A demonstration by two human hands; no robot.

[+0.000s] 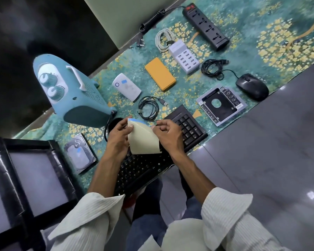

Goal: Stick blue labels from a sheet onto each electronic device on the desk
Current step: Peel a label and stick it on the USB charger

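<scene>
Cream-backed, curled label sheet (142, 137), blue strip along top edge, pinched between both hands (143, 134).

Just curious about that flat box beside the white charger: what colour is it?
The flat box is orange-yellow, plain, seen in the head view.

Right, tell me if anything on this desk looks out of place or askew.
Mostly orderly. The keyboard lies at an angle with its near end hanging past the desk edge. Both hands, left hand and right hand, hold the curled label sheet above it.
</scene>
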